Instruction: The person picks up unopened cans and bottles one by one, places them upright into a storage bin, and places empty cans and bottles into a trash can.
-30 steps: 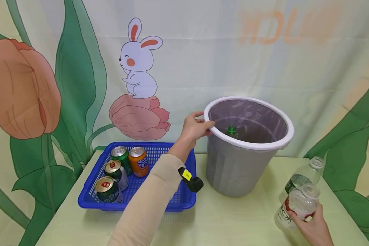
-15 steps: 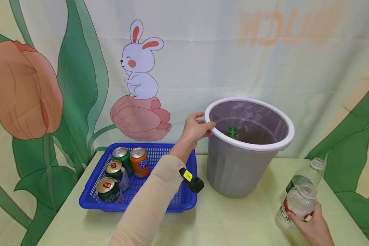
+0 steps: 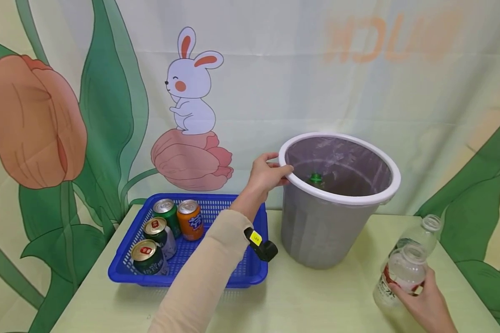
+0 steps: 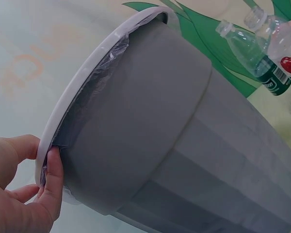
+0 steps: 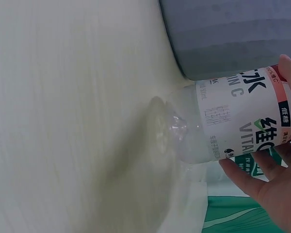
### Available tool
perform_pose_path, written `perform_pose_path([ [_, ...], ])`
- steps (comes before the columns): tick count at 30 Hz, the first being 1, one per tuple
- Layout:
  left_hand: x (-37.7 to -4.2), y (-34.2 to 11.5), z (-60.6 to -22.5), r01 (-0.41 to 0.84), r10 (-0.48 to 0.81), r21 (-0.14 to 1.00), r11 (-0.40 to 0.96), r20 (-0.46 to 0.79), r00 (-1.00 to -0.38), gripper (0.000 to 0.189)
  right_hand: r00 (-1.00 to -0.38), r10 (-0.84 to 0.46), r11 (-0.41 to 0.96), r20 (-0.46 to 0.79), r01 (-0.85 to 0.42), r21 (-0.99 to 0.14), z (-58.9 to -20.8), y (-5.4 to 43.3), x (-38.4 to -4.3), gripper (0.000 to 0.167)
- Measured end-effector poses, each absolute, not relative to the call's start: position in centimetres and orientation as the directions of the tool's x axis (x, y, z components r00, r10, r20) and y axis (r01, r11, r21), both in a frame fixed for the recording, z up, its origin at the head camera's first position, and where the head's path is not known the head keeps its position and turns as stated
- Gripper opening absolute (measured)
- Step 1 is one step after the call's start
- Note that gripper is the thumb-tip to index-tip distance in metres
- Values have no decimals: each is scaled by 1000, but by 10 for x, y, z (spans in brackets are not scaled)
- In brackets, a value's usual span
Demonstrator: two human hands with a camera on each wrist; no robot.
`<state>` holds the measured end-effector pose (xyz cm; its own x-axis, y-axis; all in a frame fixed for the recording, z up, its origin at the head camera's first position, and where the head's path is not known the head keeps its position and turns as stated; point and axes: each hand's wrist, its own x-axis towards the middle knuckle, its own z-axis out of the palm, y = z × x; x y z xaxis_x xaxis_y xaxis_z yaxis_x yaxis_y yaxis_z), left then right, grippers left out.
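Note:
My left hand (image 3: pixel 267 173) pinches the white rim of a grey trash bin (image 3: pixel 325 231), thumb on top and fingers beneath. In the left wrist view the fingers hook under that rim, over a thin clear liner (image 4: pixel 109 60). A green bottle cap (image 3: pixel 315 177) shows inside the bin. At the right, my right hand (image 3: pixel 427 300) grips a clear plastic bottle (image 5: pixel 233 116) with a white and red label round its middle. Its mouth has no cap. Close behind it stands a second clear plastic bottle (image 4: pixel 247 51) with a green label, partly hidden in the head view.
A blue plastic basket (image 3: pixel 127 279) sits left of the bin under my left forearm. It holds several drink cans, among them an orange can (image 3: pixel 190 219) and a green can (image 3: pixel 166 213). Behind the table hangs a printed curtain (image 3: pixel 250 83) with a rabbit and tulips.
The red-labelled bottle's neck has shifted slightly left in my right hand's grip. My left hand stays on the bin's rim. The head view has drifted a little.

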<state>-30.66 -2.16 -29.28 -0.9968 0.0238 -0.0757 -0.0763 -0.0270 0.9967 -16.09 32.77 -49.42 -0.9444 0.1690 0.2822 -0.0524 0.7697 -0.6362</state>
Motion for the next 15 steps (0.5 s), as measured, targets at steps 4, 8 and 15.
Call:
perform_pose_path([
  [4,-307,-20,-294,-72,24,997,-29,-72,-997,58,-943,152,772,297,-74,-632,-488,330,-161,82],
  [8,-308,-20,-294,-73,17,997,-32,-73,-997,58,-953,142,765,266,-64,-640,-482,333,-163,86],
  [15,-308,-21,-294,-73,22,997,-24,-73,-997,59,-961,113,785,252,-69,-615,-470,338,-164,85],
])
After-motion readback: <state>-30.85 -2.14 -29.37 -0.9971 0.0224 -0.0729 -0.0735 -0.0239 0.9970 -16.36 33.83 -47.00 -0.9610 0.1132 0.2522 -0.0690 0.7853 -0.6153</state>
